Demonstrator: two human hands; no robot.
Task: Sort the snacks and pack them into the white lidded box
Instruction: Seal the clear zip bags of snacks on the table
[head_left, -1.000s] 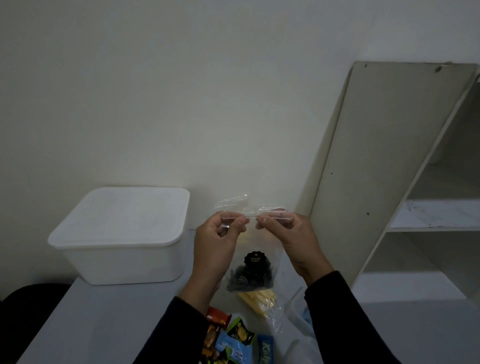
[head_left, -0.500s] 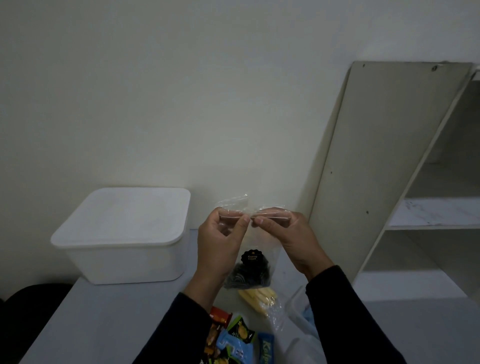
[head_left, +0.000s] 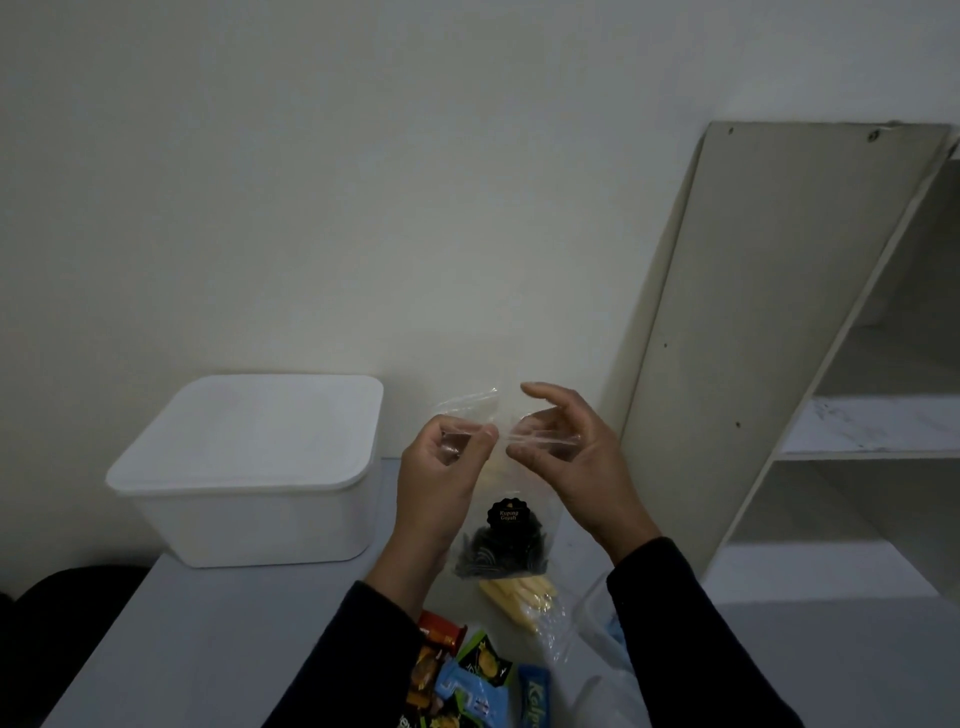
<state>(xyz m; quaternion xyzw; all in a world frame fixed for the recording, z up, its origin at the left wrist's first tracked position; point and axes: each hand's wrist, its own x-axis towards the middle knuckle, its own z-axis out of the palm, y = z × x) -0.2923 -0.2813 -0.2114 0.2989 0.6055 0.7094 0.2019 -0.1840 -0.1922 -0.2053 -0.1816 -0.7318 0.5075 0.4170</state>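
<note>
Loosening since a moment ago, the right hand (head_left: 571, 457) has lifted its forefinger off the clear snack bag (head_left: 501, 519), though its thumb and lower fingers still seem to pinch the top strip. The left hand (head_left: 441, 478) stays pinched on that strip's left end, knuckles toward the far wall. The bag hangs upright above the table (head_left: 208, 639), long axis vertical, dark crisps at the bottom, just right of the lidded white box (head_left: 254, 467). Loose snack packets (head_left: 478, 680) lie near the person's sleeves.
</note>
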